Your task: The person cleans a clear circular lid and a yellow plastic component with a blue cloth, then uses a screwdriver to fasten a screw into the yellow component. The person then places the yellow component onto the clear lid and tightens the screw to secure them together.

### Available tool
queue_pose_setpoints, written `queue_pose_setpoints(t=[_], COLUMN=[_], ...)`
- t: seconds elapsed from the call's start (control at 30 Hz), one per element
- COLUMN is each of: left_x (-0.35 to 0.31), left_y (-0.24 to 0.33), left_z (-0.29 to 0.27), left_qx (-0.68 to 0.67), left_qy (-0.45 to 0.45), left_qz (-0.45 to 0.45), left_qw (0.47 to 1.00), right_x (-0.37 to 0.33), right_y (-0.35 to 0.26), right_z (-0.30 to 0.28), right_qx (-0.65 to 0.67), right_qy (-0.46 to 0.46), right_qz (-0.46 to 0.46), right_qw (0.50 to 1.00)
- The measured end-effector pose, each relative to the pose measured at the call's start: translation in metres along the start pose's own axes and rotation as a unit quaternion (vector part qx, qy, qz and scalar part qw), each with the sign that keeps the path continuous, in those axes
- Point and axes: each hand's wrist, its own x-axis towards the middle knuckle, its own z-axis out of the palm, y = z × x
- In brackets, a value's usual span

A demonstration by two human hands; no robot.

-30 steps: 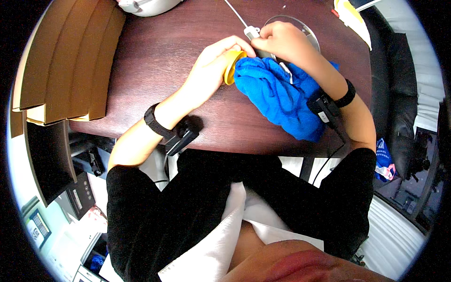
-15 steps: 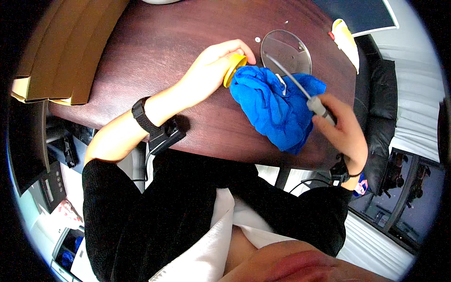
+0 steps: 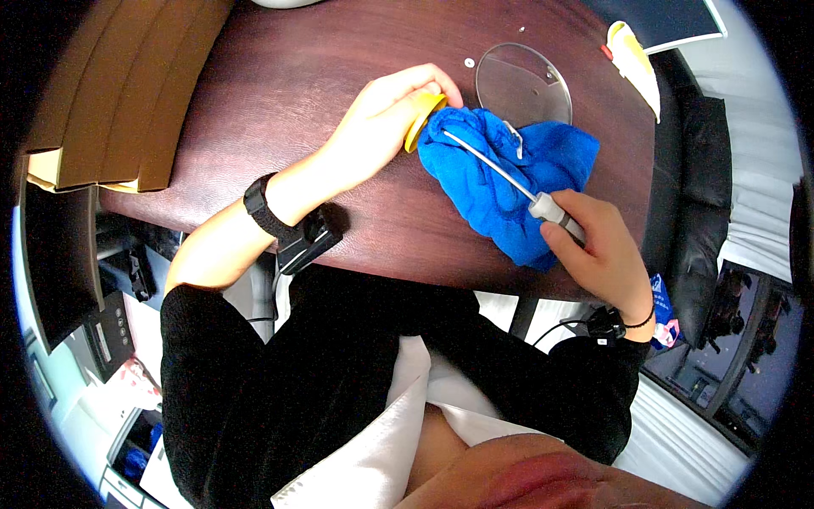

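My left hand [image 3: 381, 110] grips a round yellow flanged part [image 3: 420, 125] by its side, its fingers curled over the far edge. Against that part bunches a crumpled blue cloth [image 3: 500, 204] with a small white tag [image 3: 515, 140]. Wrapped around a grey-handled screwdriver [image 3: 548, 210], my right hand [image 3: 600, 242] is at the cloth's right side. The screwdriver's shaft slants left over the cloth, with its tip near the yellow part; whether they touch I cannot tell. Just behind the cloth lies a clear round disc [image 3: 526, 81], partly covered by it.
A small white washer-like ring [image 3: 470, 63] lies left of the disc on the brown table [image 3: 271, 85]. An opened cardboard box [image 3: 140, 93] occupies the left. At the far right are a yellow-and-white object [image 3: 632, 64] and a dark panel [image 3: 670, 21], with a black sofa [image 3: 708, 161] beyond.
The screwdriver has moved left and down, its tip going from over the clear disc to near the yellow part. My left hand still holds that part.
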Motion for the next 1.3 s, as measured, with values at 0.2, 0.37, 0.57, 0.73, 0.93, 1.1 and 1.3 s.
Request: queue_pose_setpoints(t=[0.2, 0.37, 0.57, 0.73, 0.93, 1.1, 1.3], left_x=[-0.001, -0.002, 0.0, -0.002, -0.003, 0.002, 0.003], left_y=[0.0, -0.001, -0.005, -0.001, 0.001, 0.003, 0.0], left_z=[0.0, -0.001, 0.0, -0.002, -0.004, -0.002, 0.0], left_qx=[-0.002, 0.024, 0.009, 0.008, 0.044, 0.056, 0.041], left_qy=[-0.013, -0.04, -0.033, -0.032, -0.012, -0.003, 0.019], left_qz=[-0.019, -0.014, -0.019, -0.037, -0.029, -0.035, -0.031], left_qw=[1.0, 0.999, 0.999, 0.999, 0.999, 0.998, 0.999], right_x=[0.002, 0.0, 0.001, 0.014, 0.029, 0.026, 0.019], right_y=[-0.003, 0.003, -0.007, -0.002, 0.004, 0.013, 0.005], right_z=[0.003, 0.013, 0.026, 0.032, 0.016, 0.011, 0.016], right_qx=[0.034, 0.015, -0.099, -0.062, 0.339, 0.469, 0.048], right_qy=[-0.005, 0.037, 0.07, 0.055, -0.161, -0.172, 0.044], right_qz=[0.045, -0.017, -0.037, -0.067, 0.164, 0.191, -0.041], right_qw=[0.998, 0.999, 0.992, 0.994, 0.912, 0.845, 0.997])
